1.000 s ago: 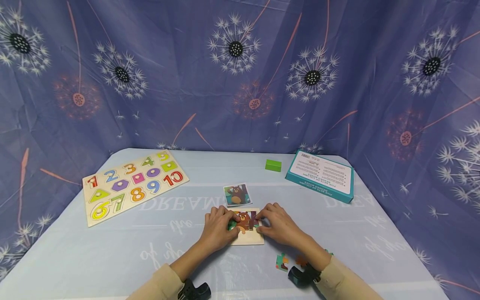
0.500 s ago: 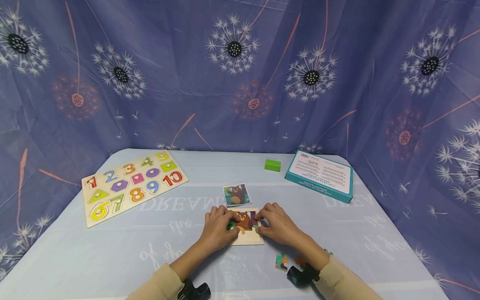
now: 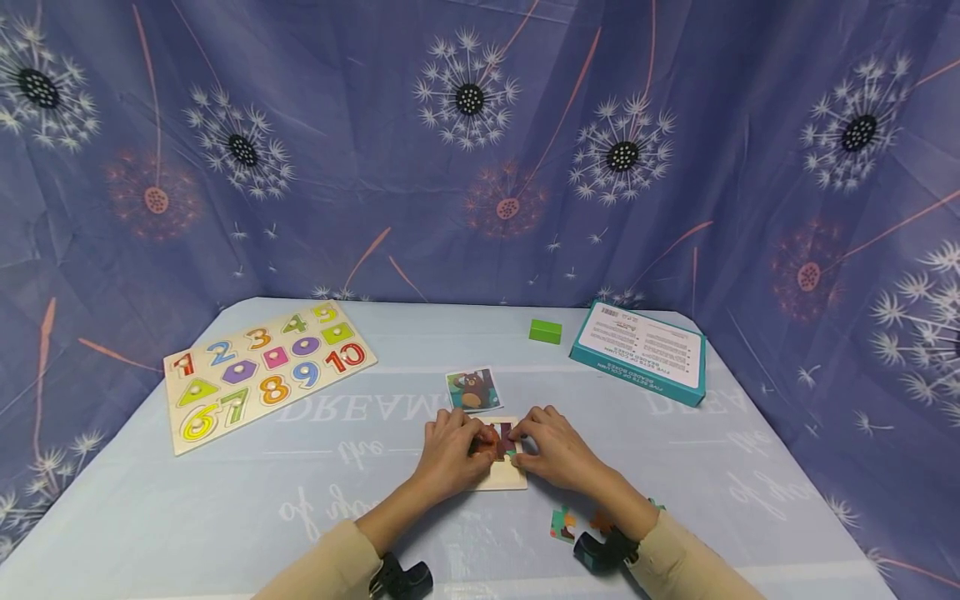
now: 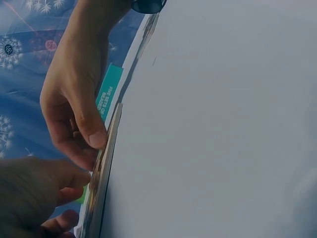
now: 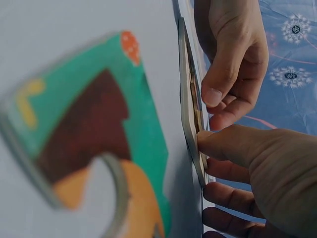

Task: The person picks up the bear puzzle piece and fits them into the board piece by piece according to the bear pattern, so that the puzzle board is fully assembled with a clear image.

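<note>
Tabletop carries board, lying flat near centre; risk: skid, if left hand pushes while right hand loosens. Board's bare end points to the near side; long axis probably fore-and-aft, foreshortening leaves doubt. Right grip clamped on board's right edge; left grip over its left half, cannot tell whether closed. Loose piece: right forearm could sweep it.

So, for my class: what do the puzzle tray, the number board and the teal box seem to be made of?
Puzzle tray: probably wood, matt, from its bare cream area. Number board: likely wood too, pale and smooth-looking, with perhaps painted numbers. Teal box: probably smooth cardboard, given its crisp edges and printing.
</note>
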A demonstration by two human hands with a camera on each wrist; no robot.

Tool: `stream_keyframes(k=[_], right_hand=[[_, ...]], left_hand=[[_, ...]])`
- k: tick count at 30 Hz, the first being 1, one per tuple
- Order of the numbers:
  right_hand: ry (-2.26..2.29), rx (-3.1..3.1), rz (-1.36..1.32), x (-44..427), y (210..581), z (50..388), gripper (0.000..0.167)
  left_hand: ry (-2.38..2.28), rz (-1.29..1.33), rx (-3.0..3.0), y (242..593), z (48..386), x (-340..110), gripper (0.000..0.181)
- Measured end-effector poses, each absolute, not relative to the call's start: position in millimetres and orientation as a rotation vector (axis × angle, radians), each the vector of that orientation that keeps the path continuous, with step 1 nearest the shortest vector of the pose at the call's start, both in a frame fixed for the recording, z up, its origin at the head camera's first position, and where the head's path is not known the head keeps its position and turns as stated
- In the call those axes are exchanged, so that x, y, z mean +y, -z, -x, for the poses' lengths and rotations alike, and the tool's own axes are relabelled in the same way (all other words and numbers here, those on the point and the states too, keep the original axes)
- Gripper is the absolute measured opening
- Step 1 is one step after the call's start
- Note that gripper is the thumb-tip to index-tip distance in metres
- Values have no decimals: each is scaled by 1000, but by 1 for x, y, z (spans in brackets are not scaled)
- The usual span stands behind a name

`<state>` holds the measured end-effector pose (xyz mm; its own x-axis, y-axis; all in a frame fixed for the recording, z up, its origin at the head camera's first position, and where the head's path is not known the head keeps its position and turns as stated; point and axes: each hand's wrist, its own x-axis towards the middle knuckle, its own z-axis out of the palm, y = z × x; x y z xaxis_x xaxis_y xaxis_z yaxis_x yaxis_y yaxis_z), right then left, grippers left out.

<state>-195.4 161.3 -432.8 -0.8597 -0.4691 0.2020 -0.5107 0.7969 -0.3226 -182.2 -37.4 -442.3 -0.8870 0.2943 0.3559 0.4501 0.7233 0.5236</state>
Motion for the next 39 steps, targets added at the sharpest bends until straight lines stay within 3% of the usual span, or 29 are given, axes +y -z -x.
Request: stream_keyframes(k=[39], right_hand=[[-598, -2864, -780, 162, 434, 195, 23]], left_hand=[[946, 565, -2689, 443, 180, -34, 10]])
